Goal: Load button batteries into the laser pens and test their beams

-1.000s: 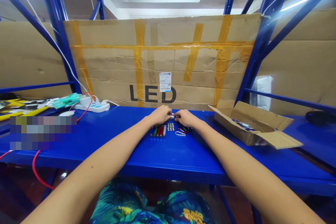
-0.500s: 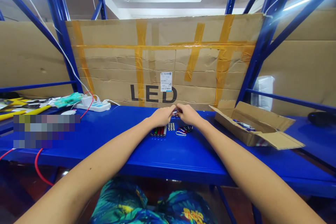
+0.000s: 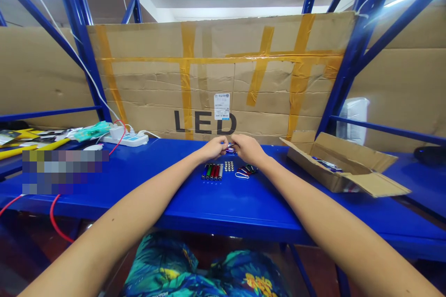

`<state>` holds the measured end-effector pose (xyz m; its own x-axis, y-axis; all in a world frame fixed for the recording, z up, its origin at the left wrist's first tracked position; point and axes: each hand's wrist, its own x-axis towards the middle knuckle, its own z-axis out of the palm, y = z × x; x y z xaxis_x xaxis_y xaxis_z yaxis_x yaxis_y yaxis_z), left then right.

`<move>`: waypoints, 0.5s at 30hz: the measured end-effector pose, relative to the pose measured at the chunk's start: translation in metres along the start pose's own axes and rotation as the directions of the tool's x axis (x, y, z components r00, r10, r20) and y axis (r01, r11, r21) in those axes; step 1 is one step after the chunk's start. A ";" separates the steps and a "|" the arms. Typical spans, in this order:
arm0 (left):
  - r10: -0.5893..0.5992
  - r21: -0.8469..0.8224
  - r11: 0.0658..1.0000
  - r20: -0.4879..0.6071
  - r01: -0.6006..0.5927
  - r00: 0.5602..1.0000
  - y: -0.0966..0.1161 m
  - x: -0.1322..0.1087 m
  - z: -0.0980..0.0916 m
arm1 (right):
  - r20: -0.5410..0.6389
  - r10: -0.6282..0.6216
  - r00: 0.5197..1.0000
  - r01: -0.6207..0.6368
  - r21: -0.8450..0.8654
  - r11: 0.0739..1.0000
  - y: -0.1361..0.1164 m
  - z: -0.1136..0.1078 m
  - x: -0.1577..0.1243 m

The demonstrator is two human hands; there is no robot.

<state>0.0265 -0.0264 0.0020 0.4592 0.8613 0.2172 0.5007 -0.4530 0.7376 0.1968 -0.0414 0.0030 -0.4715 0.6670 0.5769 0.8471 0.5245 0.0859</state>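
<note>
My left hand (image 3: 213, 149) has uncovered the coloured tubes (image 3: 213, 171), so the row shows whole; it and my right hand (image 3: 248, 149) curl nearly closed by shiny pieces (image 3: 230, 151), grip unclear.

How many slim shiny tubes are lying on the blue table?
5, side by side near the left hand: from the left, dark blue tube, green tube, red tube, second red tube, silver tube. The left hand or right hand may hide more.
</note>
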 end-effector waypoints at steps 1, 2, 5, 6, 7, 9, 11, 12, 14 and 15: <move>-0.023 -0.026 0.999 0.021 0.023 1.000 0.000 0.000 0.000 | 0.001 -0.003 1.000 0.003 0.001 1.000 0.000 0.000 0.000; -0.035 -0.036 0.999 0.029 0.036 0.999 0.001 0.000 -0.001 | 0.004 -0.001 1.000 0.001 0.003 1.000 0.000 0.000 0.000; -0.018 0.010 1.000 -0.014 0.019 1.000 -0.001 0.001 0.000 | 0.022 0.013 1.000 -0.013 0.011 1.000 0.002 0.000 0.000; 0.015 0.048 0.999 -0.042 -0.013 0.999 -0.002 0.002 0.000 | 0.025 0.018 1.000 -0.018 0.012 1.000 0.003 -0.001 0.000; 0.061 0.100 0.994 -0.070 -0.054 0.996 -0.004 0.002 -0.001 | 0.030 0.024 0.999 -0.024 0.013 1.000 0.004 -0.001 0.001; 0.148 0.241 0.963 -0.109 -0.118 0.983 -0.006 0.002 -0.003 | 0.045 0.043 0.998 -0.043 0.013 0.999 0.005 -0.001 0.000; 0.170 0.412 0.905 -0.120 -0.107 0.978 -0.008 0.000 -0.006 | 0.070 0.070 0.995 -0.071 0.012 0.997 0.007 -0.001 0.000; 0.162 0.494 0.866 -0.121 -0.082 0.979 -0.009 -0.001 -0.008 | 0.086 0.084 0.993 -0.086 0.012 0.996 0.008 -0.001 -0.001; 0.149 0.624 0.780 -0.102 -0.054 0.983 -0.011 -0.002 -0.012 | 0.124 0.105 0.987 -0.108 0.020 0.994 0.010 -0.001 -0.002; 0.149 0.668 0.741 -0.074 -0.062 0.986 -0.012 -0.002 -0.014 | 0.145 0.111 0.983 -0.116 0.026 0.993 0.010 0.000 -0.003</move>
<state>0.0090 -0.0196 0.0013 0.4730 0.7988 0.3719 0.8331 -0.5428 0.1063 0.2071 -0.0379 0.0022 -0.4053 0.7906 0.4590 0.8893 0.4574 -0.0025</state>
